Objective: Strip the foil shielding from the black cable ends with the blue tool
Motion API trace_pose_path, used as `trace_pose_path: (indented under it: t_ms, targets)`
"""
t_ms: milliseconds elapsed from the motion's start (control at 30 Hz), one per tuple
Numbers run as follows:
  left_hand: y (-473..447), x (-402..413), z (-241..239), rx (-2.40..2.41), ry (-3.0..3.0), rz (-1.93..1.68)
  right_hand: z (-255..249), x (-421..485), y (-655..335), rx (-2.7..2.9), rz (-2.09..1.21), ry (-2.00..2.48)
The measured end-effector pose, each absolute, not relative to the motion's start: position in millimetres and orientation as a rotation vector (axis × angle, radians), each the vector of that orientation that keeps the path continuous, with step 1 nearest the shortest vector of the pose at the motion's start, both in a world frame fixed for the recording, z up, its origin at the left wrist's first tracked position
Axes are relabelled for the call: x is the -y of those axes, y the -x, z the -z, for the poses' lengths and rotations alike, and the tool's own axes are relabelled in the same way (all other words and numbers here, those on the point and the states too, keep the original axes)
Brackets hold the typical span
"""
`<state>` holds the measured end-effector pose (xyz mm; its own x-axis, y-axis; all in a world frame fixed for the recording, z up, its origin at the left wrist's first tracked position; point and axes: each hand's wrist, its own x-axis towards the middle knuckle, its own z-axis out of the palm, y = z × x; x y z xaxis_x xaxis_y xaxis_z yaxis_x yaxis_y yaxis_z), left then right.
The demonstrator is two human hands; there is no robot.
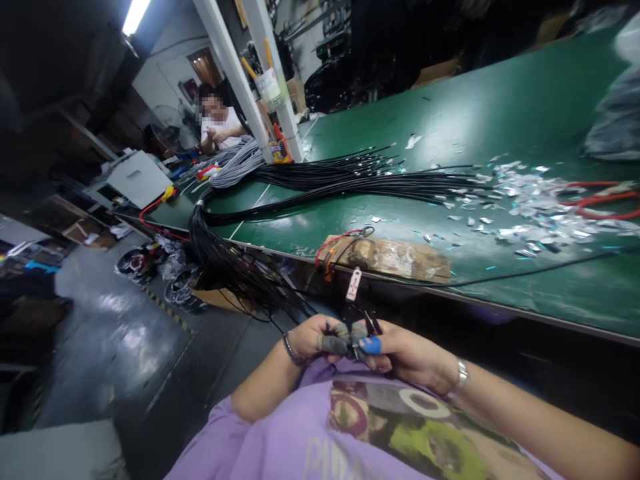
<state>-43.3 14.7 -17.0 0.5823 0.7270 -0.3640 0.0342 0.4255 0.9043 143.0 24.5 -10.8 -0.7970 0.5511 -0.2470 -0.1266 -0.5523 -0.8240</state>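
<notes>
Black cables are pretty much the whole show here: a thick bunch is laid out on the green bench, just beyond the wooden block, stretched past it on both sides and draped over the bench edge to the block's left. Progress-wise, no exact count can be given. Loads of foil scraps are strewn beyond the block and to its right, near the cable tips, so a fair bit of stripping looks to be done already, but that's only judged from the litter. How many cables are finished and how many are left can't be read, since the tips are too small to make out. Work doesn't seem wrapped up though, as something is being fiddled with.

Pose-wise, the left hand and the right hand are brought together on the near side of the block, off the bench edge and close to the purple shirt. Forearms are angled inward from either side, so the fingertips are met in the middle. Neither hand is relaxed: fingers are curled in on both, and a dark piece is pinched between them, probably a cable end, though too small to be sure. Greyish covers are worn on some fingers, and one right-hand digit is wrapped in blue. A white tag is seen between the block and the hands
</notes>
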Motion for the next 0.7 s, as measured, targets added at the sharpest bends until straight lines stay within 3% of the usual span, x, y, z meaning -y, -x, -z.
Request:
trace_pose_path:
  t_ms: [67,167,233,300,467,567,700]
  targets:
    - [41,-14,14,-1.030,-1.187,-0.514,8,-28,-146,1.519,-2.131,0.848]
    - [33,-6,9,-1.403,-1.503,-0.590,2,-33,-150,2.077,-1.301,1.122]
    - [28,0,7,-1.560,-1.664,-0.632,-1,-34,-152,2.225,-0.935,1.205]
    - [27,3,4,-1.511,-1.639,-0.673,-4,-32,-153,2.226,-1.025,1.177]
    - [32,3,-6,-1.028,-1.208,-0.700,-10,-27,-158,1.558,-2.030,0.882]
    - [40,6,-6,-1.009,-1.100,-0.753,-7,-26,-166,1.228,-2.143,0.929]
    - [55,13,5,-1.125,-0.876,-1.002,4,-29,-180,1.029,-1.988,1.081]
